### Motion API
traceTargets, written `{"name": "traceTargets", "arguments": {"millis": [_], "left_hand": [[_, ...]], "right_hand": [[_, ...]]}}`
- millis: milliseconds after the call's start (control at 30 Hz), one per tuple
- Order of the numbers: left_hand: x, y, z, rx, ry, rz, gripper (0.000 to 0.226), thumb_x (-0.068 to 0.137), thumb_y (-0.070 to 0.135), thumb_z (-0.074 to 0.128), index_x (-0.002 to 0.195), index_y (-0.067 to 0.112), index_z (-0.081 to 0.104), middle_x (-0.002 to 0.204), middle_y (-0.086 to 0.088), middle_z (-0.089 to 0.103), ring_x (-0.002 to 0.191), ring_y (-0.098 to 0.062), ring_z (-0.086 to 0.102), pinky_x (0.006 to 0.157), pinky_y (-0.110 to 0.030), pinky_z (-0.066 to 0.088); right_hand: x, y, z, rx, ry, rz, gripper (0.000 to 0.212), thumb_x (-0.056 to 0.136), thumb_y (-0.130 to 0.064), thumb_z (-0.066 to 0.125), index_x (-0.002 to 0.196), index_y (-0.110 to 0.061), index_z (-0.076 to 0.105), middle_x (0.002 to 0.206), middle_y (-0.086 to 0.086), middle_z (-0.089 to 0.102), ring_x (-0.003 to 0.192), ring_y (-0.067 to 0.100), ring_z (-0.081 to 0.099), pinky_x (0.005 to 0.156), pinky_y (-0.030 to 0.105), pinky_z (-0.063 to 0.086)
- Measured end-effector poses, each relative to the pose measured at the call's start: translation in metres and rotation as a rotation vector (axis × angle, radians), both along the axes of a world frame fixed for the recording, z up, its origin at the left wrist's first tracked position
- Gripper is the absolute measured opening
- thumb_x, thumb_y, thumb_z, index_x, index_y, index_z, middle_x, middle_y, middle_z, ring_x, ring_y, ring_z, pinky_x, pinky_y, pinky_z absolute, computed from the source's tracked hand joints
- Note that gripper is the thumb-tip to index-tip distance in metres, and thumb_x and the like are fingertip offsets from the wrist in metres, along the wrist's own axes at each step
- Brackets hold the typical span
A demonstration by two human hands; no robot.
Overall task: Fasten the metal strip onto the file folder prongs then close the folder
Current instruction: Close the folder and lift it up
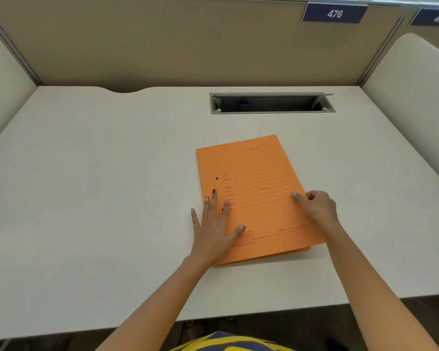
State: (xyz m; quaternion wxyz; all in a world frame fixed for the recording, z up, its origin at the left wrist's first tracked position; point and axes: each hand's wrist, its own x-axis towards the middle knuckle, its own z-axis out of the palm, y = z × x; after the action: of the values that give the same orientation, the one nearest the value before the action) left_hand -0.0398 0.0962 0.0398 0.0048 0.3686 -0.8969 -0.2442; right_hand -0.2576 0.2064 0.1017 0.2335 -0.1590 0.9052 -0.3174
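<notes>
Folder (254,193) lay shut, or very nearly shut, on the pale counter (99,186), its orange printed cover facing up and slightly turned so the far end leaned to the right. By the look of it the task was at its close: the metal strip and the prongs were out of sight, presumably under the cover, so whether the strip was properly fastened could not be checked from here. Two small dark dots near the spine side may have been the punch holes. At the near right corner a lower orange layer showed just past the cover's edge, which suggested the leaves were not quite squared up.

The left hand (213,229) rested flat and spread, palm down, fingers apart, half on the cover along the spine side and half on the counter; it gripped nothing, only pressed. The right hand (317,206) was loosely curled at the cover's right edge, thumb on top and fingers bent over the edge, seeming to pinch or steady the cover there. What remained, I judged, was a last press along the fold and letting go.

Room was generous. The counter lay bare to the left and right of the folder, the cable slot (271,103) sat well apart beyond its far end, and the near counter edge was comfortably clear of it.
</notes>
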Motion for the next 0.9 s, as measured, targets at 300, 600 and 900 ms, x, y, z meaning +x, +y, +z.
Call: {"name": "traceTargets", "arguments": {"millis": [300, 600, 900], "left_hand": [[-0.003, 0.005, 0.009, 0.112, 0.074, 0.189, 0.079, 0.089, 0.043, 0.056, 0.15, 0.012, 0.016, 0.159, -0.005, -0.011, 0.144, -0.029, 0.005, 0.117, -0.04, 0.017], [-0.001, 0.0, 0.02, 0.276, 0.214, 0.419, 0.089, 0.083, 0.026, 0.067, 0.15, 0.012, 0.01, 0.137, -0.014, 0.025, 0.12, -0.033, 0.037, 0.102, -0.036, 0.034], [0.01, -0.02, 0.026, 0.627, 0.426, 0.726, 0.053, 0.085, 0.007, 0.063, 0.133, 0.01, 0.042, 0.118, -0.007, 0.063, 0.099, -0.02, 0.059, 0.08, -0.028, 0.045]], "right_hand": [[0.031, -0.008, -0.025, 0.192, 0.134, -0.169, 0.07, 0.07, -0.043, 0.081, 0.118, -0.003, 0.049, 0.122, 0.018, 0.054, 0.108, 0.04, 0.057, 0.082, 0.043, 0.046], [0.035, -0.015, -0.025, 0.183, 0.083, -0.224, 0.067, 0.069, -0.034, 0.083, 0.113, 0.0, 0.047, 0.115, 0.021, 0.06, 0.105, 0.042, 0.058, 0.08, 0.044, 0.049], [0.034, -0.012, -0.031, 0.062, 0.054, -0.197, 0.06, 0.068, -0.033, 0.083, 0.11, -0.003, 0.053, 0.11, 0.015, 0.065, 0.101, 0.036, 0.06, 0.076, 0.038, 0.047]]}}
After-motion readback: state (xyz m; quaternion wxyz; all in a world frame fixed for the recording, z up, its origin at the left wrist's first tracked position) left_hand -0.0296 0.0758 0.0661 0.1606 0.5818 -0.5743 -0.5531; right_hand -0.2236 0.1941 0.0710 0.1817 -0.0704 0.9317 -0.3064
